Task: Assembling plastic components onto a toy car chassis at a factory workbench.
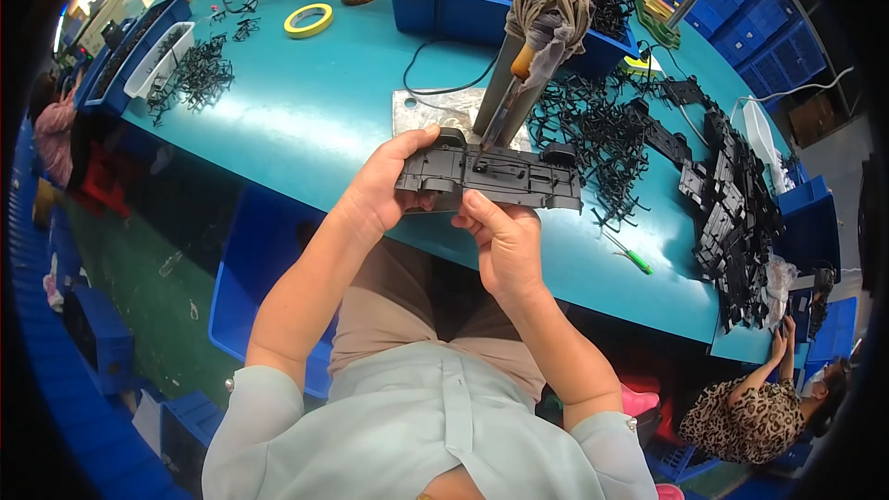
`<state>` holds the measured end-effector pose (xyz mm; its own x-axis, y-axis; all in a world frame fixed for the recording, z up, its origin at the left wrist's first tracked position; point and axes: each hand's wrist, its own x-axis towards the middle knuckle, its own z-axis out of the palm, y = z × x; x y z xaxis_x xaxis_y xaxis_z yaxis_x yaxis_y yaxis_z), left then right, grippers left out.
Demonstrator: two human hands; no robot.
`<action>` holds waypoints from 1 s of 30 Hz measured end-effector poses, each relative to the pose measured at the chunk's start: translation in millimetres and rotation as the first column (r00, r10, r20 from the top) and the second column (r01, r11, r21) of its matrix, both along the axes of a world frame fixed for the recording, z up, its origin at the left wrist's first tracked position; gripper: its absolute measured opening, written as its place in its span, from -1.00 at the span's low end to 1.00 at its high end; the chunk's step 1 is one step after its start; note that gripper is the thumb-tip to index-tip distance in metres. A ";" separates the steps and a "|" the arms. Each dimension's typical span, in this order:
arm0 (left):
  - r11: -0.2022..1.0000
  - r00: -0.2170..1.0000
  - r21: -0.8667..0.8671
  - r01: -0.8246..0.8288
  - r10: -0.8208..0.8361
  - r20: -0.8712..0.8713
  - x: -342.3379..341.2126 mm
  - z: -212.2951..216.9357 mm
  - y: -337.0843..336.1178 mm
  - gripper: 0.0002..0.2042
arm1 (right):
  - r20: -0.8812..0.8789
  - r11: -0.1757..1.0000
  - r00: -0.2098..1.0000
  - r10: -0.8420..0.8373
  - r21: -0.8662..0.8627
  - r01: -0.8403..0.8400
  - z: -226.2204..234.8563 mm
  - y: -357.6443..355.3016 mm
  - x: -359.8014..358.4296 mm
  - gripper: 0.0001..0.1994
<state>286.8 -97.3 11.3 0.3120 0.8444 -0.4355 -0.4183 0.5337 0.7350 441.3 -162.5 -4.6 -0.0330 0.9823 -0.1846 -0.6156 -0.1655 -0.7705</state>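
Both hands hold a long black plastic chassis-like part [519, 176] with wheel-arch cutouts, level above the table's near edge. My left hand [384, 181] grips its left end, thumb on top and fingers curled beneath. At the near edge, right of the middle, my right hand [505, 236] pinches it between thumb and fingers. A thin metal rod tool with an orange-brown handle [523, 61] slants down from an upright post [503, 83], its tip at the part's upper face. Whether the tip touches cannot be told. Grey cloth [553, 14] is wrapped around the post's top.
On the teal table [278, 139] lie a metal base plate [417, 116], a yellow tape roll [308, 20], a green-handled screwdriver [637, 259] and small black pieces [593, 143]. A blue bin [444, 14] stands behind, stacked black parts [732, 208] at right. Another person [750, 412] sits lower right.
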 end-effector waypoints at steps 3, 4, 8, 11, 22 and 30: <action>1.000 1.000 0.004 -0.001 0.001 -0.010 0.6 0.6 0.2 -0.69 | 0.007 1.000 1.000 0.001 0.004 -0.001 1.7 0.2 -0.1 -0.82; 1.000 1.000 0.005 -0.004 0.004 -0.016 0.9 0.9 0.3 -0.69 | 0.015 1.000 1.000 0.001 0.000 -0.001 2.3 0.2 0.0 -0.82; 1.000 1.000 0.001 -0.002 0.002 -0.013 -1.7 -5.3 3.6 -0.69 | 0.026 1.000 1.000 0.005 -0.007 -0.005 4.7 0.1 -0.1 -0.81; 0.999 1.000 -0.022 0.027 -0.026 0.009 -4.2 -9.0 6.2 -0.70 | 0.034 1.000 0.999 -0.004 -0.009 0.005 8.0 -0.1 -1.3 -0.80; 1.000 1.000 -0.015 0.014 -0.014 0.027 -2.3 -7.5 6.5 -0.71 | 0.047 1.000 0.999 -0.008 -0.008 0.009 2.7 2.7 1.6 -0.84; 1.000 0.999 -0.017 0.020 -0.020 -0.031 1.6 -6.6 6.8 -0.70 | -0.026 0.997 0.999 -0.047 -0.060 0.046 0.6 3.6 5.5 -0.79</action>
